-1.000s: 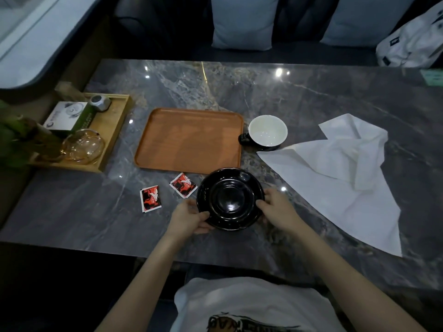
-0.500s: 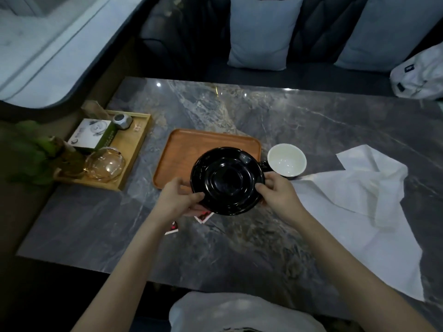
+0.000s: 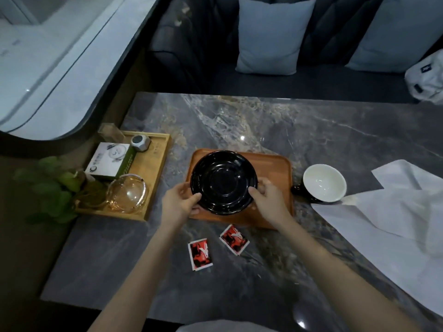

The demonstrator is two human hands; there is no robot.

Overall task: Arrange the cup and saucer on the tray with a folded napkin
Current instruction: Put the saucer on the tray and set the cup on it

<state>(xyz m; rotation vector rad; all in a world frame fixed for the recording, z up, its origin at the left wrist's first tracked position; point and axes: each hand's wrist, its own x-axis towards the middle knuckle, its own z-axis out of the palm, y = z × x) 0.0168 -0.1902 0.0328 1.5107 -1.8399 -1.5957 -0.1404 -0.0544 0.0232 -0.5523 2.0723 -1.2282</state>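
Fingers of left hand (image 3: 178, 204) and right hand (image 3: 268, 197) curl round opposite rims of black saucer (image 3: 223, 182), likely to keep it level over the tray (image 3: 275, 167), frame centre; cup (image 3: 323, 183) waits right, napkin (image 3: 393, 212) unfolded.

A café or lounge booth, by the look of it: a polished grey marble tabletop (image 3: 263, 121) faces a dark upholstered bench seat (image 3: 311, 85) with pale blue cushions (image 3: 271, 37). A wooden condiment tray (image 3: 155, 178) holds a glass ashtray (image 3: 127, 192) and boxed tissues (image 3: 107, 159).
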